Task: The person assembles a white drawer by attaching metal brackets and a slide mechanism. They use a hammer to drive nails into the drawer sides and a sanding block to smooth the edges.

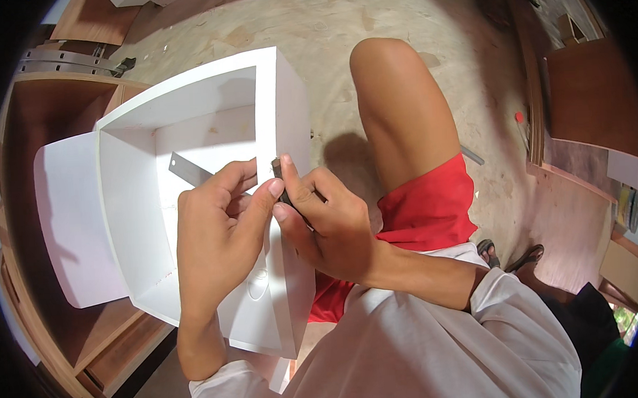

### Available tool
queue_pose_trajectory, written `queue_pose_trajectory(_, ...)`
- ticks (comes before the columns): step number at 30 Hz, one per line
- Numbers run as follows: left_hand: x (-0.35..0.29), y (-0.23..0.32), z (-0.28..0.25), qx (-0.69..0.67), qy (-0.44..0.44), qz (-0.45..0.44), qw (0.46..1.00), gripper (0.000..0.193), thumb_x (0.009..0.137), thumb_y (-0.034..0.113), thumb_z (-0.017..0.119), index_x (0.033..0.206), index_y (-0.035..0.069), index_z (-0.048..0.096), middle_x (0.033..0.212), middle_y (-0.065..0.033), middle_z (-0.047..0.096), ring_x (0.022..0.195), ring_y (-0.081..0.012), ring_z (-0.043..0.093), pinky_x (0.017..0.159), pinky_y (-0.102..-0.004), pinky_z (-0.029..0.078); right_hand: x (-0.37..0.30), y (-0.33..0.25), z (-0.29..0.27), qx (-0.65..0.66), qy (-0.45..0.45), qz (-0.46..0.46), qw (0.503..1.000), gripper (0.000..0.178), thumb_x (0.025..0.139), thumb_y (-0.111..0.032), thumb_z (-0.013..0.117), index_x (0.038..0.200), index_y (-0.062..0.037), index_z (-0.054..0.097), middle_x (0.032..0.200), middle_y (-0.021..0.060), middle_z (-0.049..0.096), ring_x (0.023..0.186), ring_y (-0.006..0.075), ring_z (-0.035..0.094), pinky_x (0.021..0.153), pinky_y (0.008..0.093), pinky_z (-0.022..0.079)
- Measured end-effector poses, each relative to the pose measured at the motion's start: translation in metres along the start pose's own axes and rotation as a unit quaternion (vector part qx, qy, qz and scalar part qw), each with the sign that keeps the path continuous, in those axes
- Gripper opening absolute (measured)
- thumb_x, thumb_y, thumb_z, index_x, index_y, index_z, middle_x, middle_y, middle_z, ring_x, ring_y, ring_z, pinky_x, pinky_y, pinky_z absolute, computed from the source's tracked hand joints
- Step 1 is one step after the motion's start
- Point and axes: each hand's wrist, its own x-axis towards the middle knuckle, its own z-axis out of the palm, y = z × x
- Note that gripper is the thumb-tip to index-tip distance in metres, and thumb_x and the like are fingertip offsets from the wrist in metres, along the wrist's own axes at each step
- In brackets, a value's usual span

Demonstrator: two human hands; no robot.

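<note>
A white open-fronted box, like a drawer or small cabinet, stands in front of me on the left. My left hand is closed over its near right edge, fingers inside and thumb on top. Pinched in my right hand is a short dark stick, held against that same edge; its exact kind is unclear. The left thumb touches or nearly touches it. A flat grey metal strip with a hole at one end shows inside the box, partly hidden behind my left hand.
A white rounded panel juts from the box's left side. Beyond it stands a brown wooden cabinet with metal drawer rails on top. My bent knee is right of the box. A red-tipped tool lies on the floor.
</note>
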Motion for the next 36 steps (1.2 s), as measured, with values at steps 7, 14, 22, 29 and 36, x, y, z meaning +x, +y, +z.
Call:
queue_pose_trajectory(7, -0.004, -0.006, -0.002, -0.036, -0.013, 0.009, 0.999, 0.035, 0.098, 0.012, 0.076, 0.127, -0.008, 0.071, 0.081, -0.0106, 0.076, 0.071, -0.0061, 0.065, 0.063, -0.0244, 0.052, -0.002, -0.009, -0.010, -0.029, -0.048, 0.011, 0.998, 0.056, 0.098, -0.011, 0.075, 0.150, 0.0048, 0.059, 0.090, 0.0115, 0.064, 0.070, 0.0196, 0.063, 0.058, 0.0315, 0.053)
queue_pose_trajectory(14, -0.008, -0.002, 0.001, -0.039, -0.015, 0.027, 0.999, 0.036, 0.099, 0.011, 0.073, 0.130, -0.006, 0.069, 0.081, -0.0115, 0.077, 0.070, -0.0083, 0.070, 0.065, -0.0246, 0.052, -0.010, -0.010, -0.007, -0.013, -0.065, 0.020, 0.998, 0.064, 0.099, -0.009, 0.074, 0.156, 0.0060, 0.049, 0.094, 0.0153, 0.064, 0.074, 0.0247, 0.065, 0.065, 0.0348, 0.055)
queue_pose_trajectory(22, -0.003, -0.006, -0.004, 0.031, -0.014, 0.051, 0.998, 0.030, 0.101, 0.015, 0.072, 0.120, -0.008, 0.071, 0.071, -0.0115, 0.070, 0.060, -0.0082, 0.060, 0.057, -0.0259, 0.046, -0.005, -0.011, -0.002, -0.008, -0.054, 0.018, 0.998, 0.062, 0.102, -0.009, 0.071, 0.156, 0.0094, 0.046, 0.093, 0.0175, 0.062, 0.071, 0.0272, 0.063, 0.064, 0.0363, 0.055)
queue_pose_trajectory(29, -0.001, 0.001, -0.001, 0.055, 0.016, 0.038, 0.998, 0.024, 0.101, 0.015, 0.073, 0.103, -0.009, 0.069, 0.064, -0.0074, 0.062, 0.054, -0.0070, 0.052, 0.050, -0.0265, 0.040, -0.004, -0.005, 0.002, -0.020, -0.042, 0.002, 0.999, 0.059, 0.104, -0.013, 0.068, 0.153, 0.0115, 0.047, 0.094, 0.0186, 0.062, 0.070, 0.0286, 0.062, 0.061, 0.0382, 0.055)
queue_pose_trajectory(36, 0.005, 0.011, 0.002, 0.055, 0.019, -0.004, 0.998, 0.028, 0.102, 0.016, 0.074, 0.088, -0.007, 0.066, 0.054, -0.0021, 0.055, 0.049, -0.0046, 0.046, 0.047, -0.0261, 0.033, 0.004, -0.003, 0.003, -0.027, -0.022, 0.018, 0.999, 0.054, 0.103, -0.012, 0.068, 0.151, 0.0095, 0.055, 0.089, 0.0155, 0.063, 0.067, 0.0254, 0.063, 0.060, 0.0360, 0.055)
